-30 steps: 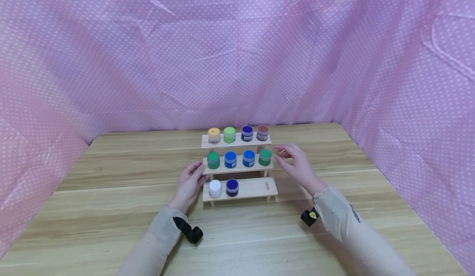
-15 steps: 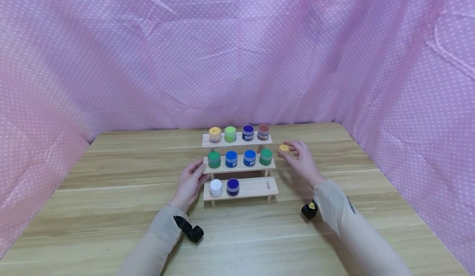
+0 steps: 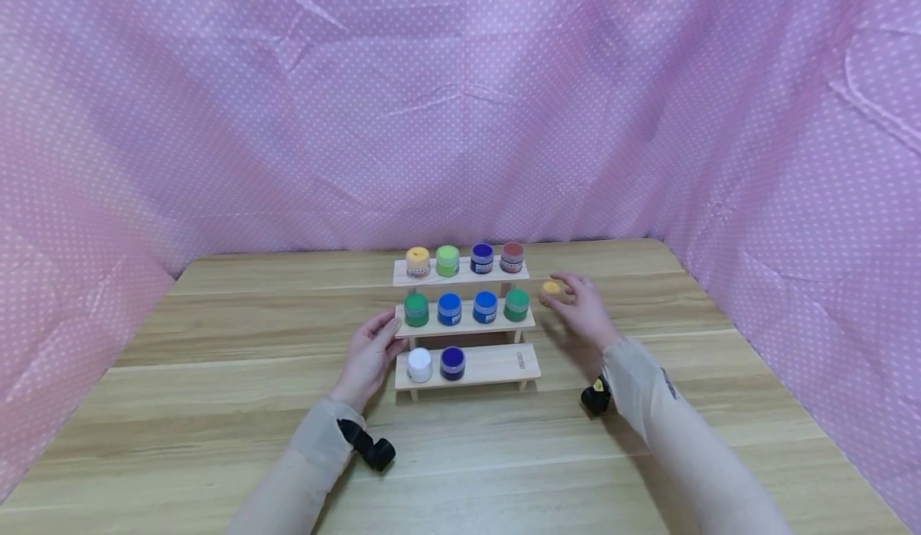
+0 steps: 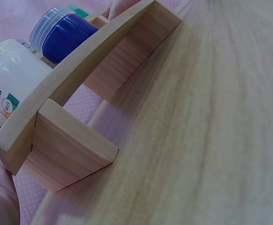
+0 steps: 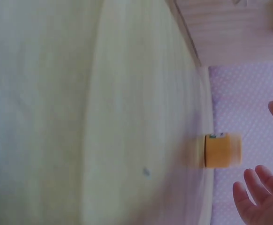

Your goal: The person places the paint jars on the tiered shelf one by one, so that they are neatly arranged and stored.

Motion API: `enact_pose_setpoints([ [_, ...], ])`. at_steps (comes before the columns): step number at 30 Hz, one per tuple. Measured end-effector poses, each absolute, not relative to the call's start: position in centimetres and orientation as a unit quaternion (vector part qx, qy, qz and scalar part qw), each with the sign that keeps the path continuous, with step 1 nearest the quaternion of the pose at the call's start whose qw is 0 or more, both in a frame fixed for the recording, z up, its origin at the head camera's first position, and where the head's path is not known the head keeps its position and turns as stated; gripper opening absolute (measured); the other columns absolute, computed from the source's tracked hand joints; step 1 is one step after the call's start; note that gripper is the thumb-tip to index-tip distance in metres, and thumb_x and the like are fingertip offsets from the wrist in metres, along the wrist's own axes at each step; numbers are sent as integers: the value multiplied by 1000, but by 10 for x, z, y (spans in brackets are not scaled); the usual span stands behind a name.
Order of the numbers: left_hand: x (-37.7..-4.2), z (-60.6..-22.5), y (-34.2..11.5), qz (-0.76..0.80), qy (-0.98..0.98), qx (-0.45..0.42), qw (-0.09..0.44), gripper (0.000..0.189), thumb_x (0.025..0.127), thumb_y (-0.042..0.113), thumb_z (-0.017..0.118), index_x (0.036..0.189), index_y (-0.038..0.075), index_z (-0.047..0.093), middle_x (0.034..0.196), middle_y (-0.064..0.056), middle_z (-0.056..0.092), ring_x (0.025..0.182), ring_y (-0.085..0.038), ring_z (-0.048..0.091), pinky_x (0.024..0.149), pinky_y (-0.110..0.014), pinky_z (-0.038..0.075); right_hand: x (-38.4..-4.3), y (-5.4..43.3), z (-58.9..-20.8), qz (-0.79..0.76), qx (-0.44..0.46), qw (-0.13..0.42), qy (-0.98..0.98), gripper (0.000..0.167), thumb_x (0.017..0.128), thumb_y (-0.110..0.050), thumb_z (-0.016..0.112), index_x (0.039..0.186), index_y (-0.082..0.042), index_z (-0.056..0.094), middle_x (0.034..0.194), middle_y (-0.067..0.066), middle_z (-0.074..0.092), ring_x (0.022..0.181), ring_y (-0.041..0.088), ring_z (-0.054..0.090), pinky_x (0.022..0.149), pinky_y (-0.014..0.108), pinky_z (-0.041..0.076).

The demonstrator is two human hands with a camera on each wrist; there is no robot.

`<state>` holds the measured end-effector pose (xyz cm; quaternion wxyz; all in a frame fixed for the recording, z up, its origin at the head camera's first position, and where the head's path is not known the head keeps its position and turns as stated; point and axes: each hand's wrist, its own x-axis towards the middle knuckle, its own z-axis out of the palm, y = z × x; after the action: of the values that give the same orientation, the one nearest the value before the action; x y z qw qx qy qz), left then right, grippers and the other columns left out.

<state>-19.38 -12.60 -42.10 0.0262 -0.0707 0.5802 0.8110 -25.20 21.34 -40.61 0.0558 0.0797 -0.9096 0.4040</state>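
Observation:
A three-tier wooden stand bears small paint jars. My left hand grips the left end of its middle shelf, thumb at the edge. To the right of the stand, an orange-yellow paint jar stands upright on the table. My right hand is around this jar, thumb on the near side and fingers on the far side. In the right wrist view, gaps show between the orange-yellow jar and the spread fingertips.
Yellow, light green, dark blue and reddish-brown jars line the top shelf. Green and blue jars fill the middle one. A white jar and a purple jar occupy the bottom left. Polka-dot cloth hangs behind.
My right hand has moved slightly right and away from the middle shelf's end. The orange-yellow jar, mostly hidden by the hand a second ago, now shows. My left hand stays put.

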Motion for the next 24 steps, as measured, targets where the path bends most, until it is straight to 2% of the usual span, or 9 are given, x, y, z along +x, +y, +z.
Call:
enact_pose_setpoints([
  [3, -193, -421, -126, 810, 581, -73, 26, 41, 100, 8, 45, 138, -5, 39, 131, -12, 47, 82, -1, 60, 73, -14, 53, -256, 214, -408, 390, 80, 52, -916, 54, 91, -24, 63, 138, -4, 43, 130, 28, 40, 118, 45, 45, 97, 57, 44],
  [12, -194, -421, -124, 814, 576, -73, 17, 40, 99, 6, 45, 136, -7, 40, 115, -1, 54, 80, -2, 59, 72, -13, 53, -269, 217, -413, 361, 78, 51, -928, 53, 91, -27, 63, 136, -7, 45, 129, 29, 42, 118, 45, 46, 96, 59, 43],
  [16, -195, -422, -124, 815, 575, -75, 19, 40, 99, 6, 45, 137, -6, 40, 115, -1, 54, 80, -1, 60, 71, -13, 53, -270, 215, -414, 363, 78, 35, -928, 50, 92, -25, 62, 135, -5, 47, 128, 30, 42, 115, 46, 48, 96, 59, 43],
  [20, -195, -422, -124, 814, 575, -76, 19, 39, 99, 5, 45, 137, -5, 40, 116, -1, 53, 80, -1, 59, 72, -13, 53, -271, 213, -415, 355, 87, 35, -930, 45, 93, -23, 61, 132, -3, 50, 123, 29, 45, 109, 43, 51, 93, 57, 45],
  [24, -194, -422, -123, 816, 573, -76, 13, 39, 99, 4, 45, 135, -7, 41, 109, 2, 55, 77, -2, 58, 71, -13, 53, -272, 212, -416, 344, 97, 41, -933, 40, 93, -22, 60, 128, -2, 54, 117, 27, 49, 105, 40, 52, 91, 55, 46],
])
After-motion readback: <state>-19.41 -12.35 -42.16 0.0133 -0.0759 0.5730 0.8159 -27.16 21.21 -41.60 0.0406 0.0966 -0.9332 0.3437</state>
